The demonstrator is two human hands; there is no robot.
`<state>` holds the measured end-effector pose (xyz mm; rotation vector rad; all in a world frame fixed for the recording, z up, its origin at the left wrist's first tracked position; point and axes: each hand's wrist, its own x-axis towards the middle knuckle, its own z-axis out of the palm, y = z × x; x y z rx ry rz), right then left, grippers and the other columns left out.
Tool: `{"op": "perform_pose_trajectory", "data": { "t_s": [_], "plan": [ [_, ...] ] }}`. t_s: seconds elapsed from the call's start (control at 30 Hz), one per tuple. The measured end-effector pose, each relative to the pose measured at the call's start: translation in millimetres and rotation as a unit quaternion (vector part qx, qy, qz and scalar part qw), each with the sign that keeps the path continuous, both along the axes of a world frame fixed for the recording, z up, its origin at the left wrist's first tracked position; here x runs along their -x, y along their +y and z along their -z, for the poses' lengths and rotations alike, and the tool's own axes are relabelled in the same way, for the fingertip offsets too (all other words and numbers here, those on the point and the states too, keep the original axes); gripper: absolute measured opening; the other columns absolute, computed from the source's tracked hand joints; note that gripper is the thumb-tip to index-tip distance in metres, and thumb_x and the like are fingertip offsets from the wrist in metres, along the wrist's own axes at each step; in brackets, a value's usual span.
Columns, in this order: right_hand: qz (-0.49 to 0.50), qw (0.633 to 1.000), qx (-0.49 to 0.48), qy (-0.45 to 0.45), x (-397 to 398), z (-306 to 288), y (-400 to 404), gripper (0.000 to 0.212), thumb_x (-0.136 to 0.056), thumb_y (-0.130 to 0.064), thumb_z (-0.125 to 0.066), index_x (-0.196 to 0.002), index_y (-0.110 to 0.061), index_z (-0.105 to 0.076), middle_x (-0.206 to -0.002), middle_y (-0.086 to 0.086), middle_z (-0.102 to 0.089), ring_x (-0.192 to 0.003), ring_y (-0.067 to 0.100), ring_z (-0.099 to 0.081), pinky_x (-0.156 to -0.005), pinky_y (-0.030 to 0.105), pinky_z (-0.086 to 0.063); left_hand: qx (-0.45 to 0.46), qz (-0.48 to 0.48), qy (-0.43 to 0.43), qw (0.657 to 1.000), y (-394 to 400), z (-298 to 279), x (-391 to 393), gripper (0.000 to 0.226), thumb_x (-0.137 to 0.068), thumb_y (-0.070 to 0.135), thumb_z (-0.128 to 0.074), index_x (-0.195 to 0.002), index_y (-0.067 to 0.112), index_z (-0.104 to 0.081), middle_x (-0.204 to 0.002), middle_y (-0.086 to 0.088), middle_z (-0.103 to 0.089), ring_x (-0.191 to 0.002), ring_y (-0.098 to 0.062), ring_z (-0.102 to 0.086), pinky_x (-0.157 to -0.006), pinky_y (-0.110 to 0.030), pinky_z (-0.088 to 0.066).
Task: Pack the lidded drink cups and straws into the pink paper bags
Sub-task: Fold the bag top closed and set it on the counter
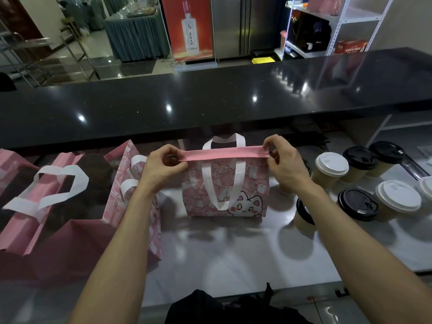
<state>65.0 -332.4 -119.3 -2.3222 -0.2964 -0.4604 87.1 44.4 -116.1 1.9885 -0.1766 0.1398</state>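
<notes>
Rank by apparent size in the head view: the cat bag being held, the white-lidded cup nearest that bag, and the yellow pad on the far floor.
1. Cat bag, clearly largest.
2. White-lidded cup.
3. Yellow pad, smallest as seen, though it lies far from the camera, so its true size against the cup is unsure.

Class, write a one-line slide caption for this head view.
Both hands, left and right, pinch the folded top of a pink cat-print bag beside lidded cups.

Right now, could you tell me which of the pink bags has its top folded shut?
The middle bag with the cat picture: both hands pinch its folded top strip. The bags to its left gape open.
</notes>
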Motion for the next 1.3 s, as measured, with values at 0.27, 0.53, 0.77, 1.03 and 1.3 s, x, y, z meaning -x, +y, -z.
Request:
{"op": "perform_pose_trajectory", "data": {
  "t_s": [0.27,0.53,0.77,1.03,1.3],
  "plan": [
    [-0.017,0.999,0.045,0.009,4,-9,-2,0.038,-0.092,-0.049,-0.080,-0.117,-0.036,-0.055,-0.105,-0.018,-0.059,-0.089,0.004,-0.063,-0.076,0.021,-0.054,-0.088,-0.019,-0.036,0.995,-7,-2,-7,0.039,-0.086,0.029,-0.093,-0.113,0.044,-0.069,-0.100,0.014,-0.076,-0.095,-0.010,-0.076,-0.090,-0.042,-0.067],
    [-0.054,0.973,0.218,-0.056,-9,-16,-6,0.018,-0.103,-0.033,-0.066,-0.107,-0.018,-0.076,-0.103,-0.008,-0.066,-0.096,0.018,-0.054,-0.088,0.047,-0.053,-0.267,0.026,-0.087,0.959,-14,-23,-11,0.014,-0.096,0.025,-0.083,-0.103,0.036,-0.083,-0.096,0.017,-0.069,-0.091,-0.006,-0.064,-0.085,-0.042,-0.060],
    [-0.062,0.969,0.239,-0.029,-9,-24,-5,0.011,-0.103,-0.030,-0.066,-0.105,-0.022,-0.073,-0.103,-0.011,-0.065,-0.103,0.018,-0.056,-0.095,0.048,-0.049,-0.363,0.032,-0.133,0.922,-19,-31,-8,0.007,-0.094,0.031,-0.080,-0.101,0.030,-0.079,-0.095,0.015,-0.066,-0.100,-0.016,-0.053,-0.098,-0.047,-0.047],
    [-0.103,0.946,0.305,-0.033,-8,-44,38,0.034,-0.096,-0.055,-0.066,-0.112,-0.025,-0.072,-0.109,-0.008,-0.062,-0.105,0.017,-0.056,-0.098,0.042,-0.048,-0.398,0.153,-0.135,0.895,-77,-45,-11,0.028,-0.096,0.053,-0.077,-0.120,0.042,-0.071,-0.105,0.018,-0.064,-0.102,-0.008,-0.057,-0.088,-0.034,-0.051],
    [-0.126,0.954,0.273,-0.001,-9,-42,58,0.023,-0.101,-0.038,-0.071,-0.096,-0.016,-0.075,-0.093,-0.005,-0.063,-0.095,0.019,-0.054,-0.091,0.041,-0.047,-0.406,0.149,-0.146,0.890,-97,-39,-13,0.014,-0.096,0.041,-0.079,-0.094,0.028,-0.074,-0.088,0.014,-0.061,-0.086,-0.013,-0.059,-0.077,-0.045,-0.055]
  ]
}}
